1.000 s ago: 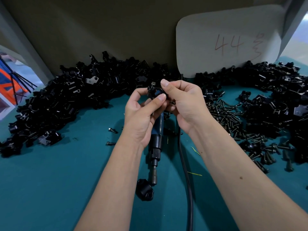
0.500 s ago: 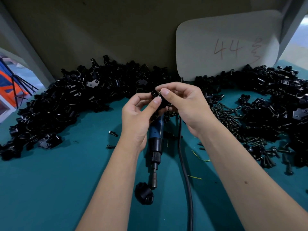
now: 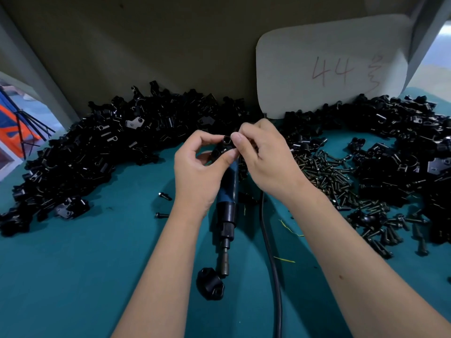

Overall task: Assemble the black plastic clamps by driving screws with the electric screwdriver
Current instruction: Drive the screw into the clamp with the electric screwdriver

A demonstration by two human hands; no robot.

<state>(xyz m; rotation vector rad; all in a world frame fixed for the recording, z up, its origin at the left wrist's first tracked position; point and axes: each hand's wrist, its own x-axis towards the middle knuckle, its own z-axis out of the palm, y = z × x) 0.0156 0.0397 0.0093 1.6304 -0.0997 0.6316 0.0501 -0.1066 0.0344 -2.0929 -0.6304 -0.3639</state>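
Holding a small black plastic clamp (image 3: 223, 148) up above a teal table (image 3: 73, 276), both hands are working at it together. The left hand (image 3: 197, 172) is pinching the clamp's lower side between thumb and curled fingers; the right hand (image 3: 263, 159) is pinching its top, thumb tip pressed beside a round hole in the part. Whether a screw is already seated there cannot be told — the fingers are hiding it.

The electric screwdriver (image 3: 228, 211) is lying untouched on the table directly beneath the hands, blue-bodied, with a ribbed black collar and a dark metal bit pointing toward the viewer. Its black cable (image 3: 271, 264) is trailing alongside. Another clamp piece (image 3: 210, 284) — rounded, glossy — is sitting just beside the bit's tip.

For this step, the halves should probably be squared up and the screw started straight by hand before the driver is picked up, since hard plastic is likely to cross-thread.

Heaps of angular black clamp parts (image 3: 109, 147) are curving around the back of the table, and a loose pile of dark, slim metal screws (image 3: 327, 176) is lying to the right.
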